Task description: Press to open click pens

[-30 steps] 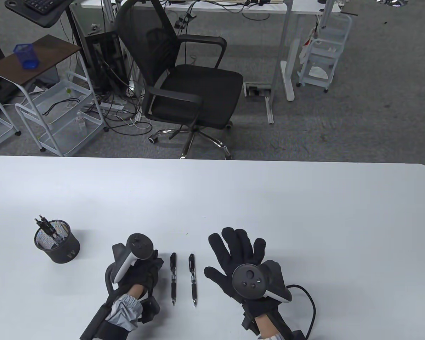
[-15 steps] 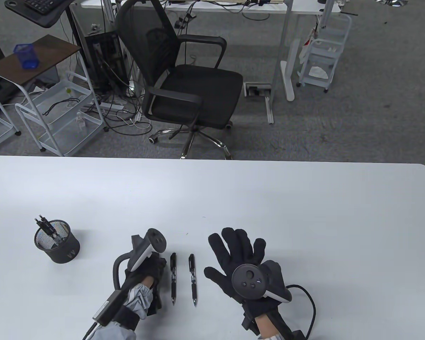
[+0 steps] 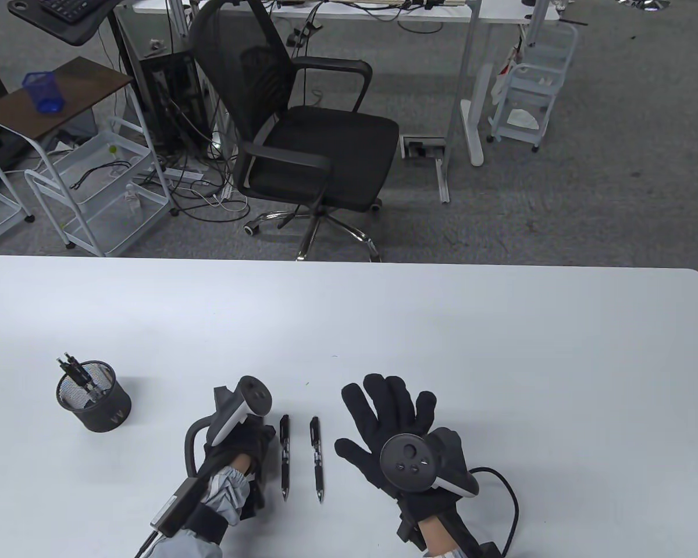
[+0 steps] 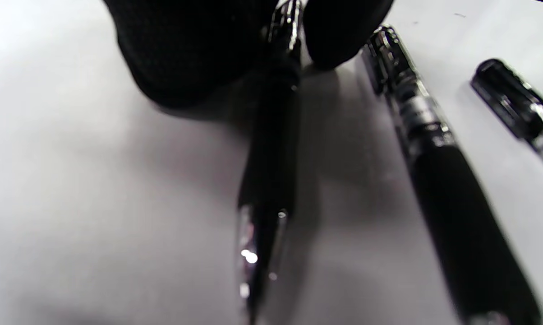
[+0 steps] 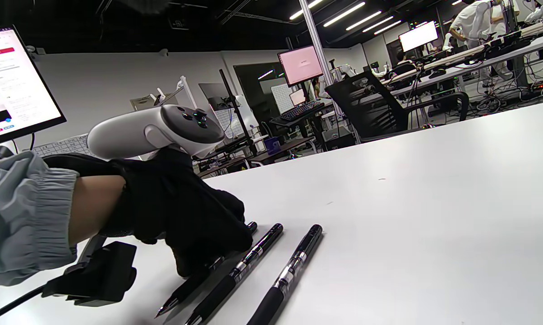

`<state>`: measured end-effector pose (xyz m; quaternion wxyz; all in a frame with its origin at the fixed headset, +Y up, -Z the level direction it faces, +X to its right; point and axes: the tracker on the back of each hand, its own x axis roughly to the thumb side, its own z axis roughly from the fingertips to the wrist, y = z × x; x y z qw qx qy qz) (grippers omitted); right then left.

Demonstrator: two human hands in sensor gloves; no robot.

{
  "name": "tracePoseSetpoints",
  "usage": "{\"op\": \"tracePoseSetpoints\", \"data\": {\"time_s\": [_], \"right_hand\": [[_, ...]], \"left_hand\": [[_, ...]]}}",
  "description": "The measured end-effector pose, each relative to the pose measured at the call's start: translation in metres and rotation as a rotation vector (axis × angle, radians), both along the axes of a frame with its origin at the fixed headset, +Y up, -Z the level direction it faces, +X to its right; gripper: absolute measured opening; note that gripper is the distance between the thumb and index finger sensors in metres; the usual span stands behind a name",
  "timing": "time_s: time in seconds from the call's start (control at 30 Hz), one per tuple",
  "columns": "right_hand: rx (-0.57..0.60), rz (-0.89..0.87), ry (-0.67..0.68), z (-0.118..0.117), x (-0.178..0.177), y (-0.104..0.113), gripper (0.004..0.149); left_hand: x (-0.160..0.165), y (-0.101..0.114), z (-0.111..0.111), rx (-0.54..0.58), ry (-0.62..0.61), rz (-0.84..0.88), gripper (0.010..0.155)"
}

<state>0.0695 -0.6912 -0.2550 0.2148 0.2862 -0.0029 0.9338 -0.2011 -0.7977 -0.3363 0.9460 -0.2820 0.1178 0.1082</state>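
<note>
Low in the table view, left of centre, the left hand (image 3: 238,450) sits on the white surface (image 3: 442,325) with its fingers curled round a black click pen (image 4: 271,149). That held pen is hidden under the glove from above, but the left wrist view shows it pinched between the gloved fingers (image 4: 195,49) at the top of the frame, its tip pointing toward the bottom edge. In the right wrist view the same pen's point pokes out below the hand, low and left of centre, touching or nearly touching the surface. Just to the right of that hand in the table view lie two more black pens side by side, the nearer pen (image 3: 284,457) close against the glove and the farther pen (image 3: 317,458) a little apart from it, both lengthwise with tips toward the bottom edge. The right hand (image 3: 392,427) lies flat on the surface right of the pens, fingers spread and straight, gripping nothing, with its tracker (image 3: 410,456) on the back. At the far left stands a dark mesh pen cup (image 3: 93,400) with several pens upright in it, well apart from the hands. A black office chair (image 3: 302,133) stands on the floor in the upper middle of the frame.
</note>
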Motion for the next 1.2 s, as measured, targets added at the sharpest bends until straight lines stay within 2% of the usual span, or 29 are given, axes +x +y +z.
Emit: {"op": "tracePoseSetpoints", "data": {"time_s": [0.3,0.57,0.67,0.8,0.9,1.03,1.2], "right_hand": [[0.004,-0.007,0.002,0.0,0.0,0.001,0.075],[0.021,-0.027,0.009,0.003,0.001,0.006,0.075],[0.028,-0.036,0.012,0.004,0.001,0.008,0.075],[0.025,-0.038,0.014,0.003,0.001,0.007,0.075],[0.023,-0.033,0.016,0.003,-0.001,0.006,0.075],[0.022,-0.027,0.015,0.003,-0.001,0.006,0.075],[0.026,-0.033,0.002,0.002,0.002,0.007,0.075]], "left_hand": [[-0.003,0.001,0.003,0.008,-0.016,0.043,0.066],[-0.015,0.012,0.014,0.041,0.034,0.183,0.071],[-0.029,0.026,0.022,0.176,0.079,0.142,0.07],[-0.06,0.053,0.029,0.388,0.166,0.049,0.073],[-0.086,0.075,0.027,0.46,0.185,-0.135,0.08],[-0.129,0.093,0.015,0.467,0.253,-0.302,0.083],[-0.191,0.101,0.0,0.447,0.395,-0.243,0.075]]}}
